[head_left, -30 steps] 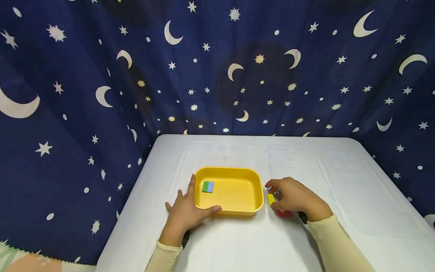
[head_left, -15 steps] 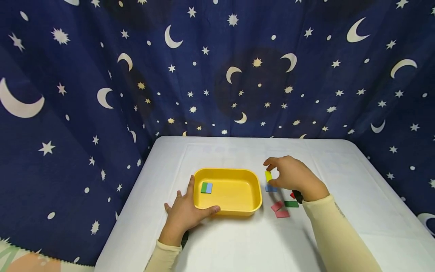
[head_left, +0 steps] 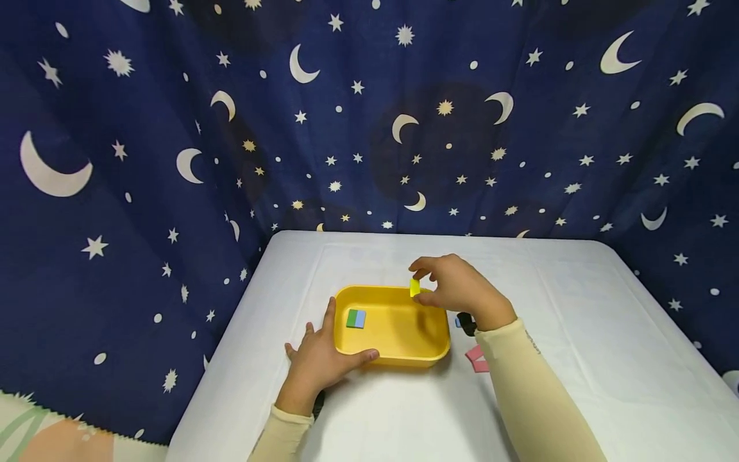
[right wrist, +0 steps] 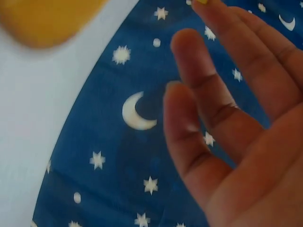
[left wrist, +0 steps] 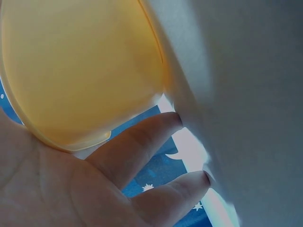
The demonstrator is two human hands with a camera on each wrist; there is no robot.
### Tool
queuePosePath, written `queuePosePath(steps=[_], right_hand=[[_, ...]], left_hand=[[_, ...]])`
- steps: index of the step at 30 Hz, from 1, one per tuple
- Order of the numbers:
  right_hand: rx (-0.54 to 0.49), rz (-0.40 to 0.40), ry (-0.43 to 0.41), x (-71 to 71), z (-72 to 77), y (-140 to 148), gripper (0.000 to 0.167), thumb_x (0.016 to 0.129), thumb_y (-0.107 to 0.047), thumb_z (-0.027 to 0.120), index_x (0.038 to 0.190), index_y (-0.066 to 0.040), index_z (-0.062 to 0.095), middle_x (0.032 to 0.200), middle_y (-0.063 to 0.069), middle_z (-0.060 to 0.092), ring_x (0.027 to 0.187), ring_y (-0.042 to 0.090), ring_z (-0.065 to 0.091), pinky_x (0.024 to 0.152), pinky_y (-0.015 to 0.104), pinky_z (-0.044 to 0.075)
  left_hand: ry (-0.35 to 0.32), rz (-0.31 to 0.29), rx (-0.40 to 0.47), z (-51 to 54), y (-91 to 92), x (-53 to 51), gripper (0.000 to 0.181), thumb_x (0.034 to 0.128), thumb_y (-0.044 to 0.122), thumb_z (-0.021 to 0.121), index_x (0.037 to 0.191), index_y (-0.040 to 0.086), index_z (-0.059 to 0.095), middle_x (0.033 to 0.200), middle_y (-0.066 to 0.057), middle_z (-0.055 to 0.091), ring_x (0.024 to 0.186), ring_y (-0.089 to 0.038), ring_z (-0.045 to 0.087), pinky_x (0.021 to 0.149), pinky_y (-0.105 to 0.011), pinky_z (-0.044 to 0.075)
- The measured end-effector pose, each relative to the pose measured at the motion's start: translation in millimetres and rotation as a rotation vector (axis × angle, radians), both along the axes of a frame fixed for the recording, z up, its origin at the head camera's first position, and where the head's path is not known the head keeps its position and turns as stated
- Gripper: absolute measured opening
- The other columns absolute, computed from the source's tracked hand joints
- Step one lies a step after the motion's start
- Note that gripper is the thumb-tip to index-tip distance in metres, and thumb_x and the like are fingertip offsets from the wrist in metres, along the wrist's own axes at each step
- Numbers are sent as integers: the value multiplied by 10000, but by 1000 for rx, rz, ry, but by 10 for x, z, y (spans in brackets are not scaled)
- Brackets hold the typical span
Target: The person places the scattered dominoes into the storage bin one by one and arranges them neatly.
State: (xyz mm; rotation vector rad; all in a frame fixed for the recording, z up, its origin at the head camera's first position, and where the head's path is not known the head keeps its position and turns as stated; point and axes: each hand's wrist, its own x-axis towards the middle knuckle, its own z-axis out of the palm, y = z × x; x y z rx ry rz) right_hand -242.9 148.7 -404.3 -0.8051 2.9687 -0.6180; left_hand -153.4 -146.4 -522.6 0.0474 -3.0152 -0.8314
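Note:
A yellow plastic tray sits on the white table, with a green tile and a light blue tile side by side at its left. My left hand rests against the tray's front left corner, fingers spread and fairly straight, the thumb along the front rim. In the left wrist view, two outer fingers reach beside the tray. Over the tray's back right part, my right hand pinches a small yellow tile between thumb and fingers. Only a sliver of that tile shows in the right wrist view.
Pink tiles lie on the table right of the tray, partly behind the right sleeve. A blue tile peeks out by the right wrist. A dark blue curtain with moons and stars hangs behind the table.
My right hand has picked up the yellow tile from the table right of the tray and carried it up and left, over the tray. My left hand has stayed at the tray.

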Motion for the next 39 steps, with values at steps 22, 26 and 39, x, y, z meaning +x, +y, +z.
queuePosePath(steps=[22,26,39], right_hand=[[-140,126,7,-225,-451,-733,521,836,-312,919,1305,-192,726,1169,-49,771,984,267,735,871,415,589],[-129,144,-23,-228,-486,-793,524,828,-278,922,1305,-170,732,1160,-42,771,937,232,721,849,392,582],[21,165,-39,-252,-600,-907,561,773,-325,960,1270,-158,760,1120,-60,764,989,182,678,920,413,558]], left_hand=[[10,1,-21,-6,30,-24,1457,574,1030,632,1716,331,56,1551,-42,559,1474,-530,375,1009,-928,118],[0,-2,-18,1,11,-21,1459,583,1024,636,1716,322,43,1554,-50,555,1470,-538,376,1000,-936,113],[-11,-3,-28,26,4,-27,1455,592,1020,636,1717,312,45,1549,-38,561,1480,-529,366,1012,-929,113]])
